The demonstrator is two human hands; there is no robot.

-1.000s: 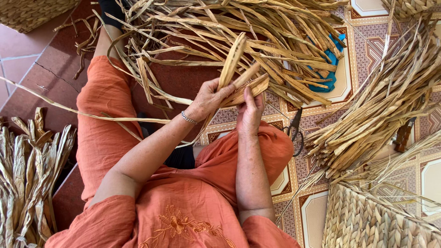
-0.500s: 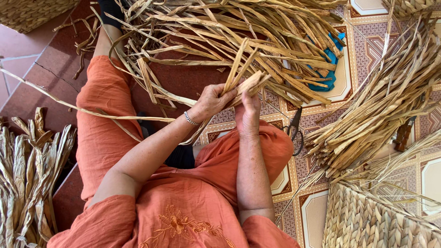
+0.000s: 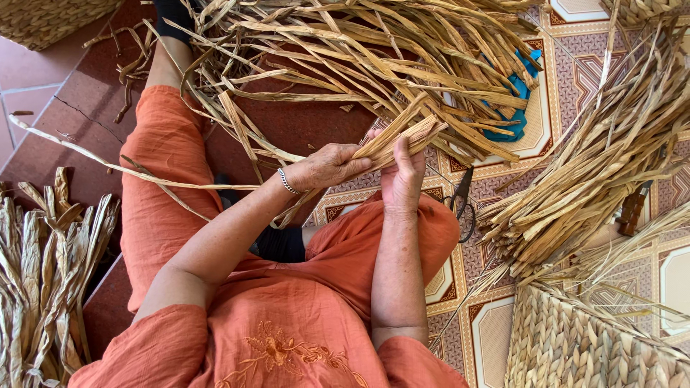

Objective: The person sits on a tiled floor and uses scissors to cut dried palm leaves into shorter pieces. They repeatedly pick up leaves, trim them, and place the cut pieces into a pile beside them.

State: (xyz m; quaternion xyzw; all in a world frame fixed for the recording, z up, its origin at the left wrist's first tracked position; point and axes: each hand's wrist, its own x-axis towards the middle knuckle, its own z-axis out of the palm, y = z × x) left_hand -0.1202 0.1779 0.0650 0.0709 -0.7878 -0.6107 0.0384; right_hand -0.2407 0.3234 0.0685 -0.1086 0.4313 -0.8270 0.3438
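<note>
My left hand (image 3: 327, 165) and my right hand (image 3: 401, 176) meet in front of me, both gripping the same flat dried straw strips (image 3: 402, 136), which stick out up and to the right between the fingers. A silver bracelet (image 3: 287, 182) circles my left wrist. A big loose pile of dried straw (image 3: 374, 57) lies just beyond the hands. I sit on the floor in orange clothes, my left leg stretched out.
Black scissors (image 3: 461, 203) lie on the patterned tiles right of my knee. A straw bundle (image 3: 604, 165) and a woven mat (image 3: 589, 345) fill the right side. More dried leaves (image 3: 43, 280) lie at left, a woven basket (image 3: 50, 18) top left, blue cloth (image 3: 514, 108) under the pile.
The strips in my hands have dropped from standing upward to lying lower and flatter, pointing right. Both hands have closed in tighter around them.
</note>
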